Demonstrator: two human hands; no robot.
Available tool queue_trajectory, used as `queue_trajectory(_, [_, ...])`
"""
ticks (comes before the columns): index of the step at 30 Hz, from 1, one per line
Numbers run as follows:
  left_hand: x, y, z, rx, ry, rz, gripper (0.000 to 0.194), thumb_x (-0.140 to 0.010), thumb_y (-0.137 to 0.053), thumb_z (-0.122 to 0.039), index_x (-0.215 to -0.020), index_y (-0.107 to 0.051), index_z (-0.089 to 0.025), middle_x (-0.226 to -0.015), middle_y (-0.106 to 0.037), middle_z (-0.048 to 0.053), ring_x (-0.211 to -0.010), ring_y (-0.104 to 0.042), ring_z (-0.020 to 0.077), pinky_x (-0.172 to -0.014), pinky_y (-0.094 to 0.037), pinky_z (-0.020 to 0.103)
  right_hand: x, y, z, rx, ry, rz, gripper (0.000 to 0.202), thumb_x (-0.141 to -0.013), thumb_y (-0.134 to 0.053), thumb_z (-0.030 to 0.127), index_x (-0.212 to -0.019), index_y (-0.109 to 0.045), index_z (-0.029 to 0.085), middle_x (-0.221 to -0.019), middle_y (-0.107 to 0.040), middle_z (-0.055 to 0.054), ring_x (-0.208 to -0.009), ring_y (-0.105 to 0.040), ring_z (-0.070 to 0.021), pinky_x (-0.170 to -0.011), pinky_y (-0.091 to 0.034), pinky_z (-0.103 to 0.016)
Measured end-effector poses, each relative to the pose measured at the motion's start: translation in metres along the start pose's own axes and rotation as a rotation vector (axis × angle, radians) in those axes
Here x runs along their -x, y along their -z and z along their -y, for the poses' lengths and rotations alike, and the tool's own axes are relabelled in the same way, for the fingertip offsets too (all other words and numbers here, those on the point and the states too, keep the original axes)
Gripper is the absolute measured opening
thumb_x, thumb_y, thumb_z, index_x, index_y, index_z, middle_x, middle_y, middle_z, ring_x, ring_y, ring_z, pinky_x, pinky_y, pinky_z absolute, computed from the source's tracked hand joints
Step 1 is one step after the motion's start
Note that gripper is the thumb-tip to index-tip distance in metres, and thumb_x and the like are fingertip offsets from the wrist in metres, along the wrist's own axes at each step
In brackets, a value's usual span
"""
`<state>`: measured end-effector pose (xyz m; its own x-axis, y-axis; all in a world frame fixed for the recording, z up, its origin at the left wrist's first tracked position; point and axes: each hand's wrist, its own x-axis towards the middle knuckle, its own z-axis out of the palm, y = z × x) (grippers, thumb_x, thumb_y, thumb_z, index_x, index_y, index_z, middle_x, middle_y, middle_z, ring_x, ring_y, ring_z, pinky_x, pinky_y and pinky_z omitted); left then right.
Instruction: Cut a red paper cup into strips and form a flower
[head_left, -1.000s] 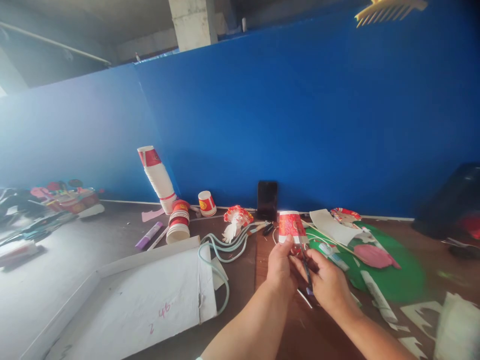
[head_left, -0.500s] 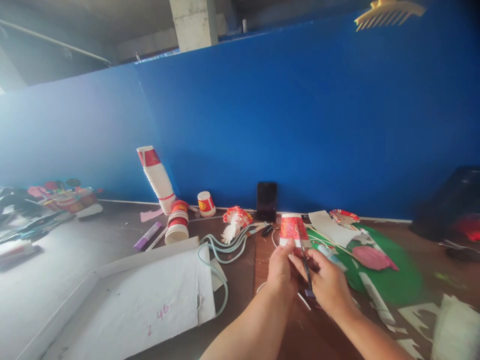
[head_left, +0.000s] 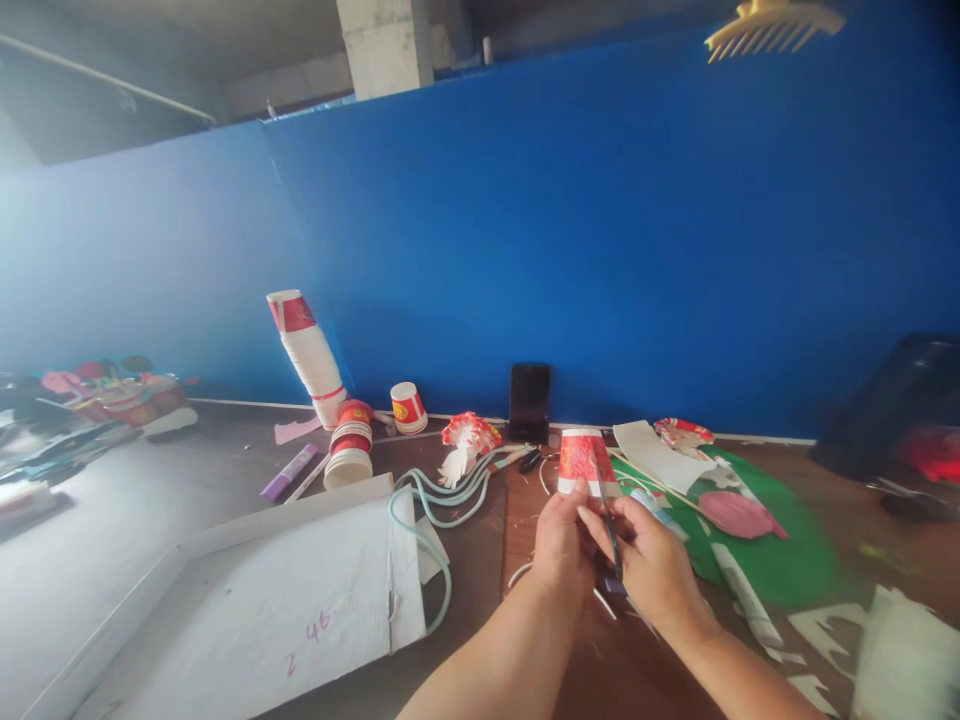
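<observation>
Left hand (head_left: 559,535) clamped the red cup (head_left: 579,457); right hand (head_left: 661,568) gripped a dark tool (head_left: 616,552) against it, apparently cutting; any further stroke needed steadiness.

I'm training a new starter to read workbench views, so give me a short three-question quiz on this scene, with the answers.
1. True or false: the black phone stands upright in front of the blue wall.

2. Multiple choice: what does the person's left hand hold?
A) a purple and white tube
B) a red patterned cup
C) a yellow toothed clip

3. Fill in the blank: the flat pink piece at the right lies over a ____ sheet.

Key: 1. True. 2. B. 3. Green.
</observation>
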<state>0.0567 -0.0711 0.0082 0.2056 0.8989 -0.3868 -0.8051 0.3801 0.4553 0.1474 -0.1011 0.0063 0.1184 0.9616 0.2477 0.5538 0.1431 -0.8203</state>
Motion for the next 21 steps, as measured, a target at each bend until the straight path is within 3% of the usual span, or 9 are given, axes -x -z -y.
queue_trajectory(8, [-0.0043,0.0011,0.0034,0.057,-0.054,0.129,0.035,-0.063,-0.079,-0.036,-0.076,-0.055,-0.015,-0.064,-0.061,0.003,-0.059,-0.060,0.0162,-0.059,-0.045,0.026,0.0001,-0.0006,0.0031,-0.113,-0.074,0.018,0.037,-0.075,-0.067,0.054,-0.094,-0.064,0.022,-0.073,-0.071,-0.003,-0.061,-0.064,-0.0199,-0.053,-0.047,-0.026])
queue_trajectory(14, [-0.0066,0.0036,0.0081,0.031,-0.045,0.155,0.036,-0.066,-0.077,-0.039,-0.079,-0.053,-0.016,-0.065,-0.058,0.002,-0.048,-0.052,0.0123,-0.046,-0.034,0.024,0.0002,-0.0004,0.0042,-0.131,-0.050,-0.013,0.043,-0.074,-0.065,0.059,-0.093,-0.066,0.021,-0.072,-0.071,-0.004,-0.056,-0.062,-0.0187,-0.051,-0.046,-0.026])
queue_trajectory(21, [-0.0065,0.0035,0.0094,0.012,-0.050,0.144,0.037,-0.064,-0.078,-0.040,-0.077,-0.052,-0.017,-0.064,-0.057,0.001,-0.050,-0.052,0.0127,-0.048,-0.035,0.024,0.0017,-0.0001,0.0087,-0.124,-0.069,-0.041,0.041,-0.074,-0.065,0.058,-0.090,-0.067,0.021,-0.070,-0.070,-0.004,-0.057,-0.061,-0.0181,-0.050,-0.045,-0.025])
